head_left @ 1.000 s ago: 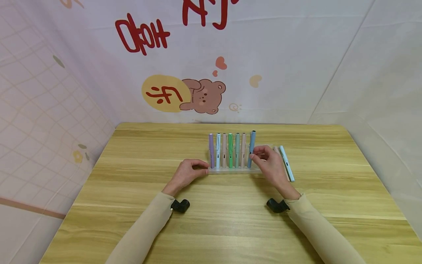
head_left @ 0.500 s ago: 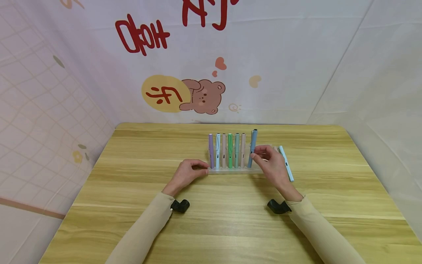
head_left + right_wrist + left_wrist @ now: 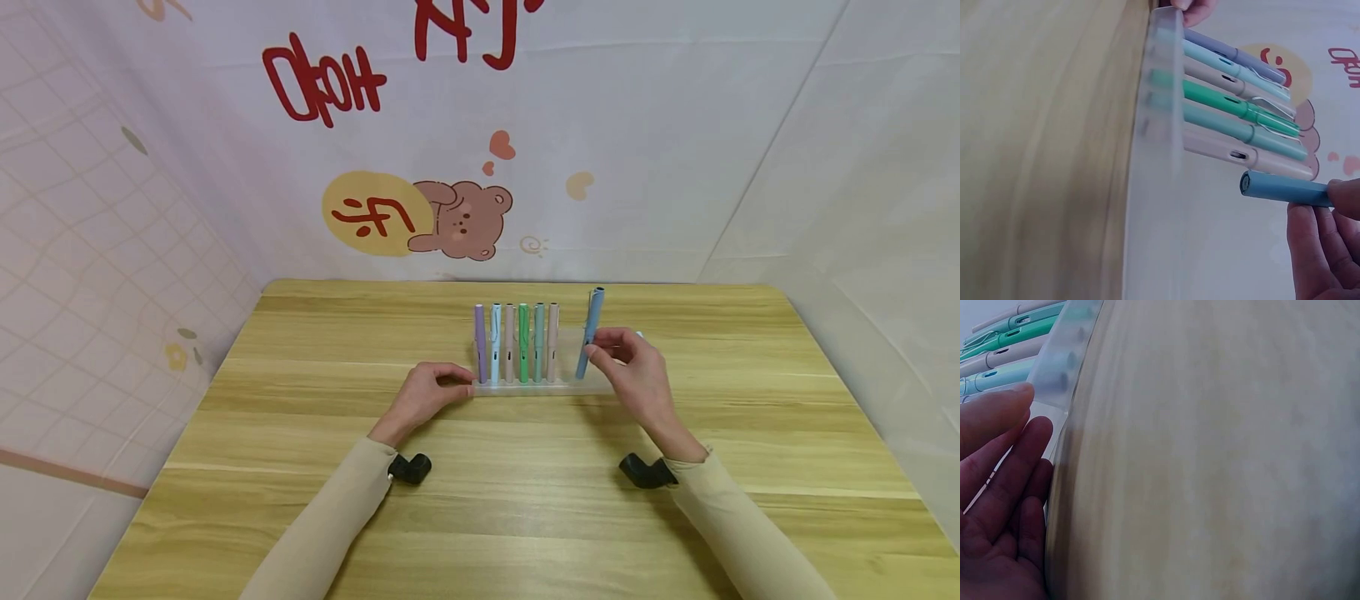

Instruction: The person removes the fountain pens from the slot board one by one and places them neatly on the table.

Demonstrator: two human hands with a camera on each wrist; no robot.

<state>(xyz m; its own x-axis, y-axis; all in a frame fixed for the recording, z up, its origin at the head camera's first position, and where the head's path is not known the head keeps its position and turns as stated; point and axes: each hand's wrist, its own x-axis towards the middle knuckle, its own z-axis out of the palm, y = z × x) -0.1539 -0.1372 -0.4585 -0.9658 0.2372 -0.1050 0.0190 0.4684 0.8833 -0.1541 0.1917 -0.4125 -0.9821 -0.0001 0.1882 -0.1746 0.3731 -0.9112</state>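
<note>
A clear pen rack (image 3: pixel 525 388) holds a row of upright pens, among them a purple pen (image 3: pixel 481 342), a green pen (image 3: pixel 523 342) and a pale pink pen (image 3: pixel 552 342). My left hand (image 3: pixel 427 396) holds the rack's left end; in the left wrist view the thumb and fingers of that hand (image 3: pixel 1007 469) lie at its corner. With thumb and fingers, my right hand (image 3: pixel 633 375) pinches a blue pen (image 3: pixel 592 321), tilted a little to the right. In the right wrist view, the blue pen's (image 3: pixel 1285 189) lower end hangs free, apart from the rack.
Behind my right hand, the tip of a light blue pen (image 3: pixel 640 334) shows; the rest of it is hidden. The wooden table (image 3: pixel 510 500) ends at a printed cloth wall (image 3: pixel 637 125) at the back.
My right hand has drawn the blue pen up out of its slot and moved it to the right. The pens lying at the right are now mostly covered by that hand. My left hand stays put.
</note>
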